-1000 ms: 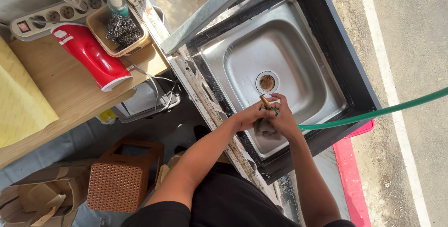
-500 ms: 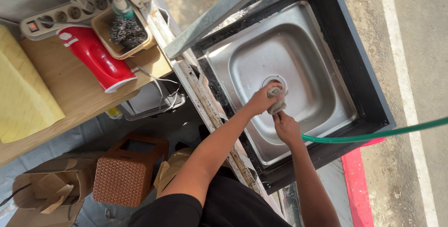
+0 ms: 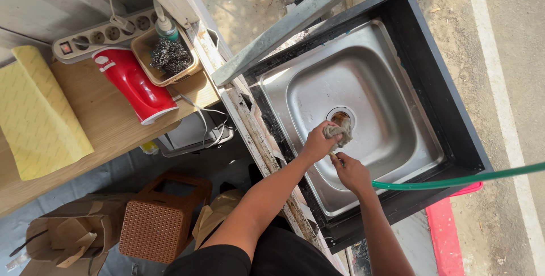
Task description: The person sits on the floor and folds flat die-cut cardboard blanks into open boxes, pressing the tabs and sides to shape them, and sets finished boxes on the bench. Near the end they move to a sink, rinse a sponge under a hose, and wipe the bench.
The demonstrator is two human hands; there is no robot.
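Left hand (image 3: 318, 144) clenched on grey rag (image 3: 339, 132), just above right hand (image 3: 352, 172) gripping green hose (image 3: 454, 180). Risk: rag slips into drain (image 3: 340, 117) right beside it, blocking it.

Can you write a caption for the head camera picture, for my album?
Left hand holds a grey rag over the steel sink drain while the right hand grips a green hose.
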